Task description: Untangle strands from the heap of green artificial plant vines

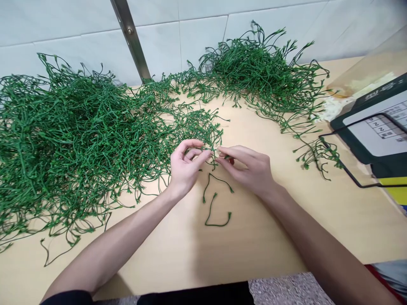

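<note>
My left hand [187, 163] and my right hand [249, 167] meet over the middle of the table, fingertips pinched close together. Between them is a thin green artificial stem [214, 157], partly hidden by the fingers. Something small and red shows between my right fingers, too little of it to name. Just below my hands lie two loose bent green stems [218, 225], each with small tufted tips. Directly behind my fingers spreads the edge of a large tangled heap of such stems [95, 127], which fills the left side.
Another pile of green stems [260, 67] sits at the back right against the tiled wall [203, 38]. At right, a dark box with a white label [378, 127] and a black wire frame [346, 171] stand near white pieces [333, 106]. A metal post [132, 38] rises behind.
</note>
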`<control>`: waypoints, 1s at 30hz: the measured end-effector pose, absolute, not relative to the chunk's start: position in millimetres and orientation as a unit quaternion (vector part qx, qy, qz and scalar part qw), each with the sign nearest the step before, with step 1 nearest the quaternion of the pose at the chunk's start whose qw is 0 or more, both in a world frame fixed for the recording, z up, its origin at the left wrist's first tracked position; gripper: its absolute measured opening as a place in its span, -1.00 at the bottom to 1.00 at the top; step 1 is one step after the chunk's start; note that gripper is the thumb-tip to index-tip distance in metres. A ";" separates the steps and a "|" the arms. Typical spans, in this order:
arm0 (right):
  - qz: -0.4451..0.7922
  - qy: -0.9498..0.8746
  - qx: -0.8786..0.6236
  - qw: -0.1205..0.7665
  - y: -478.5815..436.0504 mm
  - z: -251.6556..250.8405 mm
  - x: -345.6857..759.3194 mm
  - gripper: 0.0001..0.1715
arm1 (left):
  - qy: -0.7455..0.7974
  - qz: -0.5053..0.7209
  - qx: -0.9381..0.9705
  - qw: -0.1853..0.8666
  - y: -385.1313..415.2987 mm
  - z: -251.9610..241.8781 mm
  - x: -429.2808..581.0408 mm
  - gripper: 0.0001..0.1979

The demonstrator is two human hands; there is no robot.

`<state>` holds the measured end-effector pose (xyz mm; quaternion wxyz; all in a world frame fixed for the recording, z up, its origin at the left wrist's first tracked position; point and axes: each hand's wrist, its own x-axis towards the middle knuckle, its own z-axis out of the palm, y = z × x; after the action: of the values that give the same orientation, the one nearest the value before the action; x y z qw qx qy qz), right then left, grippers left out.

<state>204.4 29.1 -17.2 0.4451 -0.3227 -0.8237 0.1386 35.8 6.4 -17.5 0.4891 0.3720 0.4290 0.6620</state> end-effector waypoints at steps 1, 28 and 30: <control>0.123 -0.828 -0.319 0.444 29.3 -17.7 205.1 -0.72 | 0.431 0.660 0.372 0.490 6.4 -17.6 35.9 -0.70; 0.311 -0.757 -0.406 0.406 25.9 -12.4 199.1 -0.83 | 0.411 0.643 0.386 0.519 7.8 -17.8 33.2 -0.57; 0.305 -0.754 -0.405 0.418 25.8 -12.6 198.8 -0.89 | 0.421 0.647 0.381 0.509 7.8 -17.4 33.4 -0.57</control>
<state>198.8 25.8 -12.6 0.4181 -0.4052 -0.7538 0.3047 33.4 7.8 -17.4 0.5091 0.3809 0.4211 0.6468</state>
